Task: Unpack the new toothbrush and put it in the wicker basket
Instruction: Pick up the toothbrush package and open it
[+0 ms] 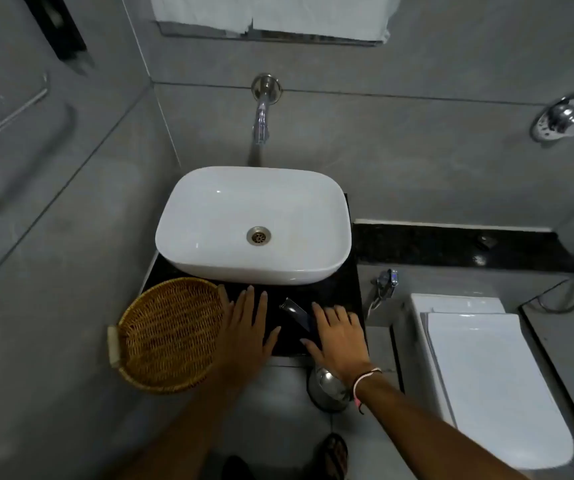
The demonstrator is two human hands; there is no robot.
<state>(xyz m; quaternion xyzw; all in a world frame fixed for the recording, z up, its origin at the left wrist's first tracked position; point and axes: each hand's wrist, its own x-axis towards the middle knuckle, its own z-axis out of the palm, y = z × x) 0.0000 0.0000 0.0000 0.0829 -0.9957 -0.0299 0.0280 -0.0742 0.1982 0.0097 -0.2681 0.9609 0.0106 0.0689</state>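
Toothbrush pack (297,315): a narrow, dark, glossy packet with a paler, silvery top end – it lies slanted on the black countertop (341,282) in front of the basin, top end pointing up-left. What is inside cannot be made out; the wrap looks unopened.
Pack position: between the two hands, its lower end tucked under the right hand's fingers, well apart from the basket.
Right hand (339,337): palm down, fingers spread and laid flat over the lower part of the pack – resting on it, not closed around it. A pale band with a pink thread sits on the wrist.
Left hand (247,325): palm down, fingers spread, flat on the countertop, holding nothing; its outer edge is just beside the basket's rim.
Wicker basket (171,336): round, shallow, golden-brown weave, with a light tag or handle on its left rim; it sits at the left end of the counter, partly overhanging.
Basin (254,225): white, rounded-rectangular, a metal drain at its middle, standing behind both hands.
Tap (263,109): chrome, wall-mounted above the basin.
Toilet (486,375): white, lid down, to the right.
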